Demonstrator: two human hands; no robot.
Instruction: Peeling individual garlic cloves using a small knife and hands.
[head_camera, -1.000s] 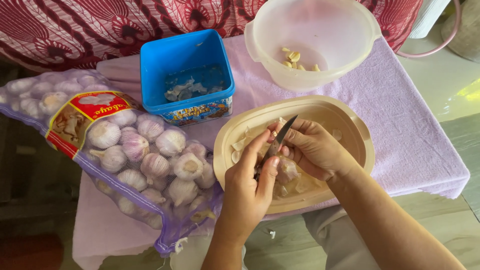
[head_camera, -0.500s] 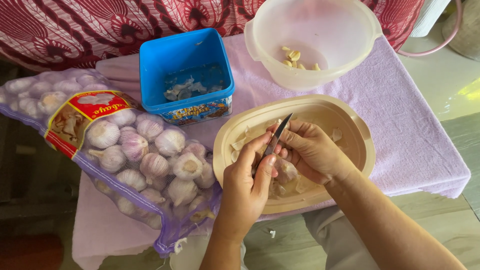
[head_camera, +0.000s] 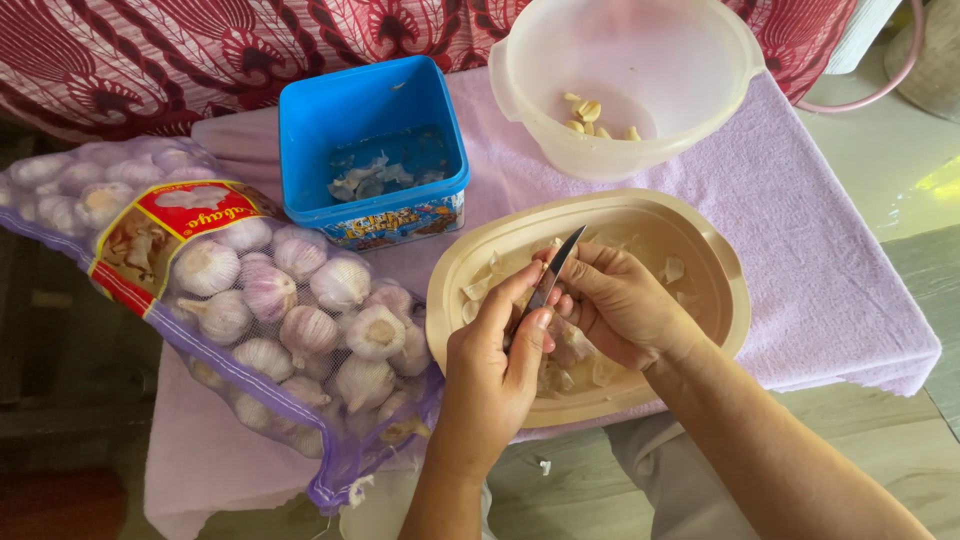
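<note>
Both hands work over the tan tray (head_camera: 715, 262) on the bench (head_camera: 830, 270), which is draped in a lilac cloth. The right hand (head_camera: 620, 305) grips a small knife (head_camera: 553, 272), blade pointing up and away, its tip above the tray's far side. The left hand (head_camera: 492, 365) pinches a garlic clove against the blade with thumb and fingertips; the clove itself is mostly hidden between the fingers, so its state cannot be told. Loose papery skins (head_camera: 672, 268) and a few pieces of garlic lie in the tray beneath the hands.

Judging by the piles, the peeling looks to be at an early stage. Only a handful of peeled cloves (head_camera: 590, 112) sit in the white bowl (head_camera: 700, 130) at the far side, and a few scraps rest in the blue tub (head_camera: 372, 150) just left of it. The mesh bag (head_camera: 250, 300) of whole bulbs, lying to the left and touching the tray's edge, appears nearly full, so most of the garlic remains unpeeled.
</note>
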